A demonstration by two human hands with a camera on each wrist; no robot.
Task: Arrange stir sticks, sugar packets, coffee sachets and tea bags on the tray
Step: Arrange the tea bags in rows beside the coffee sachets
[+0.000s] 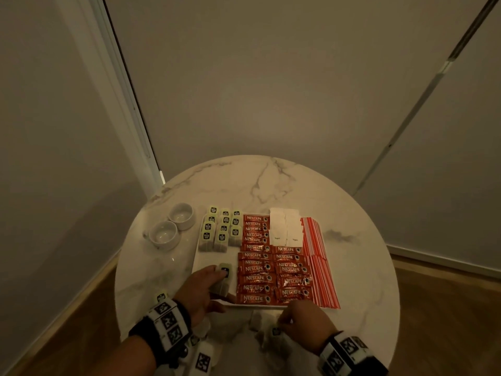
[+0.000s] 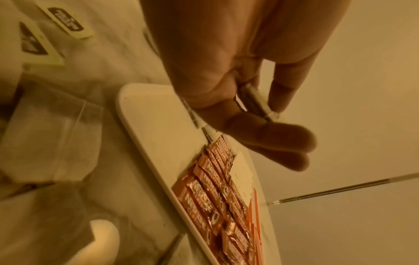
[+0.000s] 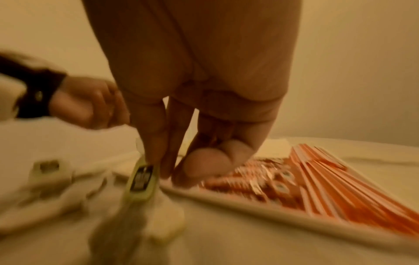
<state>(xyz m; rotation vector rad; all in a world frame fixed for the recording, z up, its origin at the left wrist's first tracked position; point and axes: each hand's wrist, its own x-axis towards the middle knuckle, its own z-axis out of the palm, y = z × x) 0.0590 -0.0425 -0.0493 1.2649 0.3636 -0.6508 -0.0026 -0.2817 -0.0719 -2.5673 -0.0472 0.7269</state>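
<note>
A white tray (image 1: 208, 260) lies on a round marble table (image 1: 271, 183). It holds rows of tea bags (image 1: 222, 229) at its far left, red coffee sachets (image 1: 260, 267) in the middle, white sugar packets (image 1: 284, 226) at the back and red-striped stir sticks (image 1: 317, 256) along the right. My left hand (image 1: 219, 275) pinches a green-tagged tea bag (image 1: 224, 278) over the tray's bare near-left part; the left wrist view shows its tag (image 2: 256, 100) between the fingertips. My right hand (image 1: 284, 321), just in front of the tray, pinches another tea bag (image 3: 141, 176) by its tag.
Two white ramekins (image 1: 164, 234) stand left of the tray. Loose tea bags (image 1: 257, 321) lie on the table between my wrists, and one more (image 1: 161, 297) by the left wrist. Walls stand close behind the table; wooden floor (image 1: 447, 308) shows at both sides.
</note>
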